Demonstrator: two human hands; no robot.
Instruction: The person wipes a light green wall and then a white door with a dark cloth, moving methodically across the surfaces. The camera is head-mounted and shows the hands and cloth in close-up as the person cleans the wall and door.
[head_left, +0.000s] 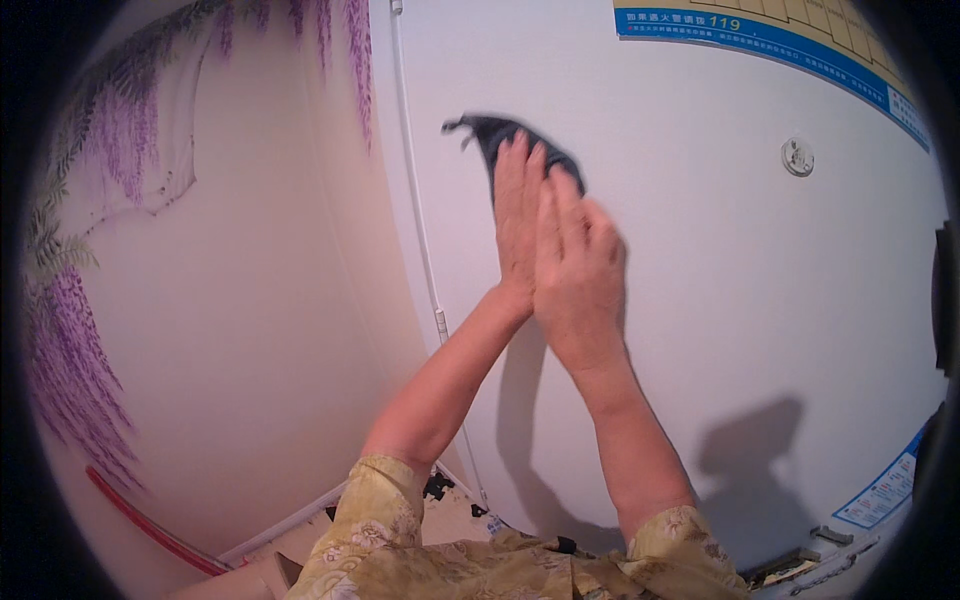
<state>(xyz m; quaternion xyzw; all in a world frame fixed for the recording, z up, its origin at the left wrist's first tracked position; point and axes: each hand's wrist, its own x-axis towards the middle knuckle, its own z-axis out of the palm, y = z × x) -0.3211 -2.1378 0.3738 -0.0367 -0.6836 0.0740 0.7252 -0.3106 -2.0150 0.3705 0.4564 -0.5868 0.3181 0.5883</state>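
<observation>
A dark cloth lies flat against a white door, with a thin ragged end sticking out at its upper left. My left hand presses on the cloth with its fingers stretched upward. Just to the right, my right hand rests against the left one, its fingertips on the cloth's lower right edge and its fingers slightly bent and a little blurred. Whether the fingers grip any fold of the cloth is hidden.
A hinge is on the door's left edge. The wall at left bears purple wisteria pictures. A round peephole fitting and a blue-edged poster are on the door. A red hoop-like strip stands low at left.
</observation>
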